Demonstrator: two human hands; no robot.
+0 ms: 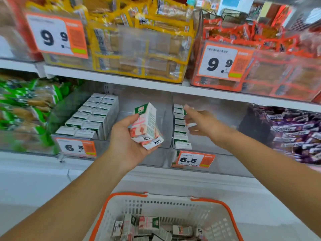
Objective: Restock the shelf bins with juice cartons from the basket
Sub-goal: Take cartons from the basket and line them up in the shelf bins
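Note:
My left hand (125, 141) is palm up in front of the lower shelf and grips a small stack of white, green and pink juice cartons (145, 122). My right hand (201, 122) reaches into the right clear bin (220, 117) and holds a juice carton (191, 125), mostly hidden by the fingers, against a row of cartons (180, 131) along the bin's left wall. The left clear bin (165, 119) has two rows of cartons (88, 117) on its left side. Below, a white basket with an orange rim (224, 207) holds several loose cartons (149, 222).
Price tags reading 6.5 (194, 160) hang on the bin fronts. Green snack bags (22, 105) fill the bin at left and purple packs (288, 133) the one at right. The upper shelf (121, 79) carries yellow and orange packets.

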